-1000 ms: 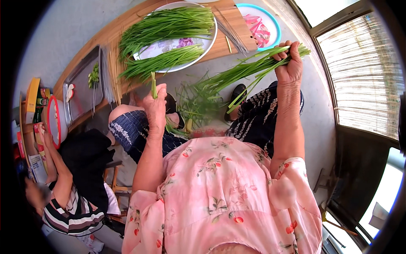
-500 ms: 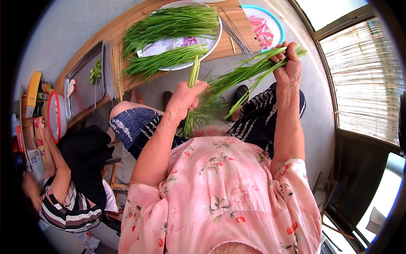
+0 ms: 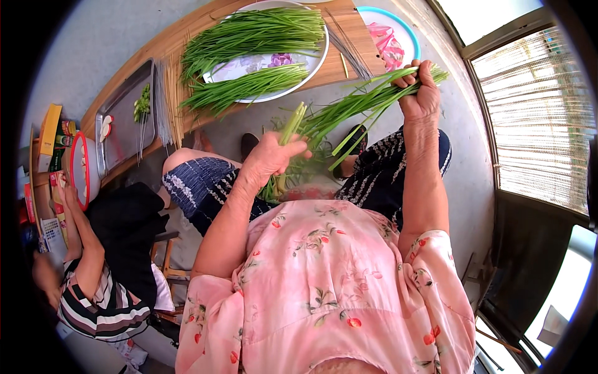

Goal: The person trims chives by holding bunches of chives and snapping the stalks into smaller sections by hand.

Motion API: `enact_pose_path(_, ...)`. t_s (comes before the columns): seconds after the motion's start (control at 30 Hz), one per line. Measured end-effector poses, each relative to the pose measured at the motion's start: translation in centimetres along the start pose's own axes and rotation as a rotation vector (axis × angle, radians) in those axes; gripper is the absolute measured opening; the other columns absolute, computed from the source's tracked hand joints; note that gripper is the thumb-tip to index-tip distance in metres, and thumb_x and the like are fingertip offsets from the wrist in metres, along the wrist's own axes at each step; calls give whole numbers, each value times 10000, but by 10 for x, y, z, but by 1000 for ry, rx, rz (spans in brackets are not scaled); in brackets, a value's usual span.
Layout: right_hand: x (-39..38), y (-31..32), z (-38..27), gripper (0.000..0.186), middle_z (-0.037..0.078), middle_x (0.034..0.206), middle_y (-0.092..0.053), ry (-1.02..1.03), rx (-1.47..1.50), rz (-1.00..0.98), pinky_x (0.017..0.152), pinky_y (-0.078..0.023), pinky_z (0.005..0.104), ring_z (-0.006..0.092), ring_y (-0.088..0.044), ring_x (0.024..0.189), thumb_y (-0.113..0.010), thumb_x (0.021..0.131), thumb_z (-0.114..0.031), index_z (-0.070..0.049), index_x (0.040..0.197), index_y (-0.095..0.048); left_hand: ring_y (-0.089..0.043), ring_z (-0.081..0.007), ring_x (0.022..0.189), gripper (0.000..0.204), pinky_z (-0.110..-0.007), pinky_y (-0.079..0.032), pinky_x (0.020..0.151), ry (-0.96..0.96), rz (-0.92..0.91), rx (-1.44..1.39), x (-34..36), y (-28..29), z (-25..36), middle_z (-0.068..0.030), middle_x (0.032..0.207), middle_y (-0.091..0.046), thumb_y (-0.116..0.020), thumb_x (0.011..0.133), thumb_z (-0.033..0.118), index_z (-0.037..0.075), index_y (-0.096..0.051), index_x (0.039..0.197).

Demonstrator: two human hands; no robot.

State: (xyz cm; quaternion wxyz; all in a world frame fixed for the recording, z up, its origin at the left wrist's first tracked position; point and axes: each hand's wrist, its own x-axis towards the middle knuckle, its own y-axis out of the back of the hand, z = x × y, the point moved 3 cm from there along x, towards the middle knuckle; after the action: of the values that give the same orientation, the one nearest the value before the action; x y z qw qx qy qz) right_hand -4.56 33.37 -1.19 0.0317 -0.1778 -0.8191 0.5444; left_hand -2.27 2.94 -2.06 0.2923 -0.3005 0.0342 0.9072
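Observation:
My right hand (image 3: 422, 93) is closed around the pale ends of a bunch of green chives (image 3: 355, 111), whose leaf tips slant down to the left. A smaller bunch of chives (image 3: 293, 123) is gripped in my left hand (image 3: 275, 153), its pale cut ends pointing up and its leaves hanging below over my lap. The tips of the right bunch come close to the left bunch; whether they touch I cannot tell. Beyond my hands, a large white plate (image 3: 322, 53) carries a big pile of chives (image 3: 258, 34) and a smaller bundle (image 3: 249, 86) at its near side.
The plate stands on a wooden table (image 3: 355, 37) beside thin skewers (image 3: 349, 53). A metal tray (image 3: 121, 137) with a few skewered green pieces is left. A blue-rimmed basin (image 3: 416, 43) holds a pink bag. Another person (image 3: 93, 268) sits at left near a red-rimmed bowl (image 3: 78, 168).
The small bunch in my left hand has tipped to the right and its top sits lower. My right hand has shifted slightly left with its bunch.

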Motion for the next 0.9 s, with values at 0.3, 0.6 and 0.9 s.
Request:
enact_pose_path(0.3,-10,-7,2,284,20,705,-461,74,-112,74,548,-373,254,120,-423,581,-524,928,-306,-35,845,-536,-327,-26,418,152,-183,-210,371,13,192,-194,2,7,-19,14,610,-498,-644,770,148,2,-608,792)
enact_pose_path(0.6,-22,-19,-39,302,45,701,-545,310,-334,36,553,-394,261,125,-480,599,-585,895,-314,-21,821,-566,-341,-21,446,243,-170,-249,374,-55,319,-382,-2,33,-43,-38,824,-602,-605,853,145,-25,-576,1024)
enact_pose_path(0.9,-53,-38,55,254,30,675,-589,21,-886,-70,571,-487,246,139,-579,573,-677,836,-252,-10,841,-599,-379,-18,462,484,-152,-286,375,-31,-11,-409,3,18,-23,-111,1187,-580,-623,796,-1,-23,-474,1256)
